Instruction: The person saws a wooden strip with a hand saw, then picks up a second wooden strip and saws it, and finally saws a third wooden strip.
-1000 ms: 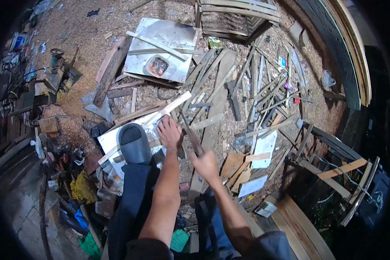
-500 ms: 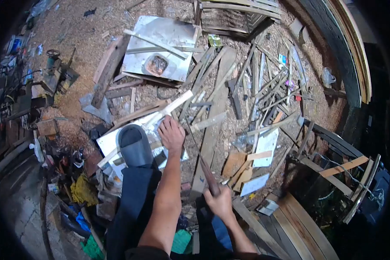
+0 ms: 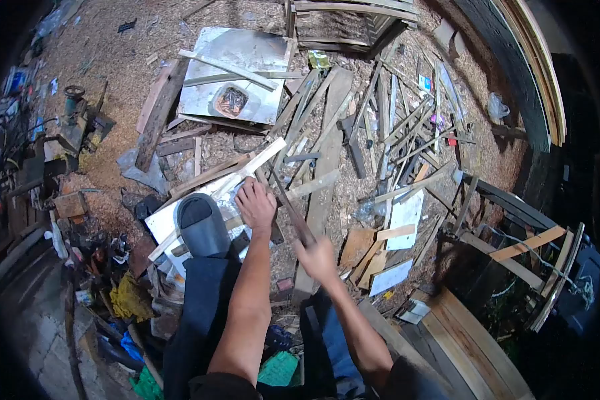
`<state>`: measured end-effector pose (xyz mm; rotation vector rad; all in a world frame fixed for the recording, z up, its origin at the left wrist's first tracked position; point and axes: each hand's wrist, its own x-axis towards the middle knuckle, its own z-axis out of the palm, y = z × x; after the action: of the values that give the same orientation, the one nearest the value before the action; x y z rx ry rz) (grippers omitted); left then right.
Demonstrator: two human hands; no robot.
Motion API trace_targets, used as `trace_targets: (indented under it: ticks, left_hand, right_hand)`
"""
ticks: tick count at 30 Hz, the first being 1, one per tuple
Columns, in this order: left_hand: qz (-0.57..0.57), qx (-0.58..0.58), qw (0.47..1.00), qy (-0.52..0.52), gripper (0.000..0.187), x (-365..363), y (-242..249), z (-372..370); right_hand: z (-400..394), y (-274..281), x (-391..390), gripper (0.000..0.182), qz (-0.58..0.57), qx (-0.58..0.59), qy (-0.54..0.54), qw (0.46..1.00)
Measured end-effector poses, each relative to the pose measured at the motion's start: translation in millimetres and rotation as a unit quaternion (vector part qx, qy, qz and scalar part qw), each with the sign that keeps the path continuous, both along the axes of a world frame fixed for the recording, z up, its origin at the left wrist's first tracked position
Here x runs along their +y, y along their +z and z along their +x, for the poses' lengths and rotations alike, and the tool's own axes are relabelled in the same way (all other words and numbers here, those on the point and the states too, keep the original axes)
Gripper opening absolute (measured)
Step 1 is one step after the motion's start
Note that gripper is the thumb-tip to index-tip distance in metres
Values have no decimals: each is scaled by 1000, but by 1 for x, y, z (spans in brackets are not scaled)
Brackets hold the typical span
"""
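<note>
A light wood strip point(image 3: 263, 159) lies slanted over a white board point(image 3: 160, 223). My left hand point(image 3: 255, 203) presses on the wood beside the strip, palm down; its fingers rest together over the piece. My right hand point(image 3: 317, 259) is closed round the handle of a long, thin saw-like tool point(image 3: 291, 211), whose far end reaches the wood just right of my left hand. The hand is slightly blurred. My foot in a dark sandal point(image 3: 200, 220) stands on the white board and wood, left of my left hand.
Ahead is a white panel point(image 3: 207, 57) with a square opening and two strips on it. Scrap sticks point(image 3: 413, 127) lie to the right. A wooden frame point(image 3: 513, 247) and planks point(image 3: 470, 340) are at the lower right, a metal vise-like device point(image 3: 73, 107) at the left.
My right hand has moved forward and left, pushing the tool further past the wood. My left hand stays on the wood. The view has shifted slightly.
</note>
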<state>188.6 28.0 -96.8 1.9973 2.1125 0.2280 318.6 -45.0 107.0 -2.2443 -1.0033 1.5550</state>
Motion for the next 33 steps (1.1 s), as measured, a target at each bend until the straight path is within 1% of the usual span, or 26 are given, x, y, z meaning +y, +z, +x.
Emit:
trace_targets:
  ticks: [1, 2, 3, 5, 6, 7, 8, 10, 11, 12, 13, 15, 17, 19, 20, 21, 22, 23, 24, 25, 27, 29, 30, 31, 32, 33]
  left_hand:
    - [15, -3, 1000, 4, 29, 7, 1, 2]
    - [25, -7, 1000, 9, 30, 11, 1, 3]
    - [22, -4, 1000, 10, 30, 8, 1, 3]
    - [29, 5, 1000, 11, 31, 10, -4, 4]
    - [27, 34, 999, 3, 32, 8, -11, 4]
    - [6, 20, 1000, 2, 34, 7, -9, 3]
    - [11, 5, 1000, 1, 35, 8, -7, 7]
    - [17, 1, 1000, -3, 35, 6, -5, 0]
    - [23, 3, 1000, 1, 35, 8, -6, 2]
    - [-6, -4, 1000, 6, 35, 11, 2, 3]
    - [-11, -6, 1000, 10, 35, 8, 3, 4]
    - [8, -8, 1000, 10, 34, 9, 1, 4]
    - [30, -17, 999, 3, 34, 2, -3, 5]
    - [26, -45, 999, -10, 34, 9, 0, 1]
    - [-21, -57, 998, 4, 34, 10, 1, 1]
    - [-34, -60, 998, 0, 34, -2, 3, 1]
    - [-7, -55, 998, -1, 34, -1, 3, 4]
    - [30, -45, 999, 1, 34, 8, 1, 3]
    - [44, -28, 999, -2, 35, 9, -1, 2]
    - [46, -22, 999, 1, 35, 13, -7, 0]
    - [40, 9, 999, -16, 38, 8, -11, 2]
    - [24, 7, 1000, -11, 39, -24, -2, 12]
    - [54, 11, 998, -14, 40, -1, -7, 7]
    - [65, 15, 998, -17, 41, 10, -7, 2]
    - [54, 24, 998, -22, 39, 7, -9, 0]
    - [22, -2, 999, -29, 35, 10, 4, 0]
  right_hand:
    - [-3, 7, 6, 29, -23, 27, -40, 999]
    - [2, 23, -28, 28, 99, -30, 11, 995]
    - [0, 54, -29, 26, 8, 2, -31, 999]
    - [1, 20, -27, 31, 99, -65, 66, 991]
    - [0, -23, -10, 33, 68, -60, 57, 994]
    - [2, -53, 14, 35, 35, -63, 48, 996]
    - [5, -55, 31, 35, 43, -65, 52, 996]
    - [-5, -45, 43, 39, 2, -16, 47, 999]
    - [2, -33, -8, 33, 9, -38, 77, 996]
    - [5, 8, -35, 31, 90, -33, 48, 994]
    - [6, 51, -38, 24, 75, 17, -17, 997]
    - [7, 20, -28, 21, 280, -13, 5, 960]
    - [3, -62, 15, 20, 42, -41, 59, 996]
    - [-8, -70, 50, 22, 50, -29, 54, 997]
    - [-15, -68, 54, 25, 44, -17, 39, 998]
    - [-6, -48, 19, 26, 27, -17, 15, 999]
    - [7, -24, -22, 27, 23, -21, -5, 1000]
    - [6, 1, -40, 25, 121, 3, -55, 991]
    - [8, 19, -44, 29, 28, 25, -33, 999]
    - [4, 20, -41, 33, 13, 17, -5, 1000]
    - [-12, 15, -14, 33, 85, -15, 56, 995]
    - [8, -12, -26, 33, 35, -27, 73, 996]
    - [12, -49, -10, 33, 31, -36, 81, 996]
    - [12, -64, 0, 34, 8, -43, 90, 995]
    - [14, -54, -22, 32, -46, -51, 7, 998]
    - [21, -48, -43, 30, -58, -55, 8, 997]
